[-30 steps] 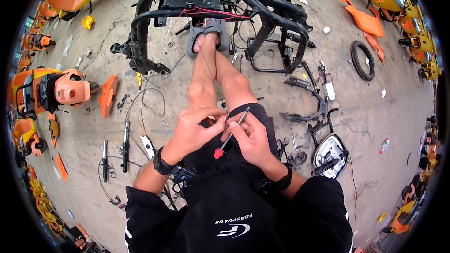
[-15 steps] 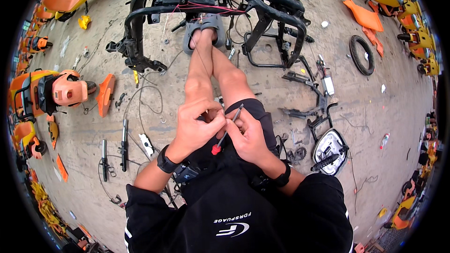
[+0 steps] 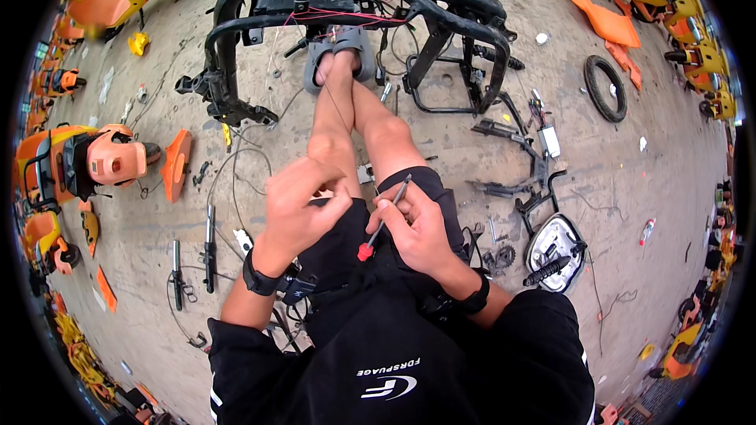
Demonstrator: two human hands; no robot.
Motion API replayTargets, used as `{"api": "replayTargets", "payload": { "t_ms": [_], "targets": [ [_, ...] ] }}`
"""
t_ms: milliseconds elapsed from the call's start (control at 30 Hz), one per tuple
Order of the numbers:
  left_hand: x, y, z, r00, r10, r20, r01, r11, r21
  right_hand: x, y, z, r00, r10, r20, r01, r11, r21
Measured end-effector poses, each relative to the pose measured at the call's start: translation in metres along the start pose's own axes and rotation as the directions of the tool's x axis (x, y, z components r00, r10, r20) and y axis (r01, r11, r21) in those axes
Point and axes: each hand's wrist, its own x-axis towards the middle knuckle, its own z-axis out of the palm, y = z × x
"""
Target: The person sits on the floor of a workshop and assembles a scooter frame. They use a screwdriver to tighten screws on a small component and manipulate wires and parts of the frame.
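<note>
My left hand (image 3: 303, 206) is held over my left thigh, with its fingers curled and the thumb bent against the index finger. Whether something thin is pinched there I cannot make out. Across a small gap, my right hand (image 3: 416, 228) is closed around a slim dark rod with a red end (image 3: 384, 218). That rod slants across the fingers, with its red end toward my lap. A short thin strand also seems to stick up at the right fingertips. Beyond my crossed feet is a black metal vehicle frame (image 3: 346, 20), with thin red wires (image 3: 346, 14) strung over it.
On the left lie shock-absorber tubes (image 3: 209, 248), loose cables and an orange scooter body (image 3: 118, 157). To the right are a black tyre (image 3: 605, 89), an orange panel (image 3: 602, 20), bent black brackets (image 3: 539, 169) and a white-lined shell (image 3: 554, 256). Scooters line both sides.
My left hand has drawn away from my right hand, moving left, so a gap now parts them. The right hand stays nearly in place with the rod.
</note>
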Motion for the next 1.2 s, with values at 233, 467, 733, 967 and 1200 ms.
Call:
{"api": "replayTargets", "payload": {
  "t_ms": [233, 467, 733, 967, 1200],
  "targets": [
    [-0.009, 0.003, 0.011, 0.989, -0.007, 0.150, 0.010, 1.000, -0.025, 0.000, 0.014, 0.014, 0.994, -0.100, -0.049, 0.103, 0.993, 0.056],
    [-0.004, 0.014, 0.017, 0.985, -0.106, 0.137, 0.097, 0.993, 0.070, 0.003, 0.007, 0.006, 0.992, -0.125, -0.024, 0.120, 0.982, -0.148],
    [-0.008, 0.012, 0.028, 0.978, -0.141, 0.152, 0.138, 0.990, 0.033, 0.004, 0.007, 0.002, 0.955, -0.292, -0.057, 0.264, 0.921, -0.287],
    [-0.006, 0.013, 0.024, 0.972, -0.132, 0.197, 0.125, 0.991, 0.050, 0.000, 0.003, -0.001, 0.965, -0.262, -0.032, 0.246, 0.936, -0.250],
    [-0.014, 0.015, 0.025, 0.995, -0.024, 0.094, 0.015, 0.995, 0.096, 0.001, 0.004, 0.002, 0.971, -0.236, -0.026, 0.224, 0.949, -0.223]
  ]
}}
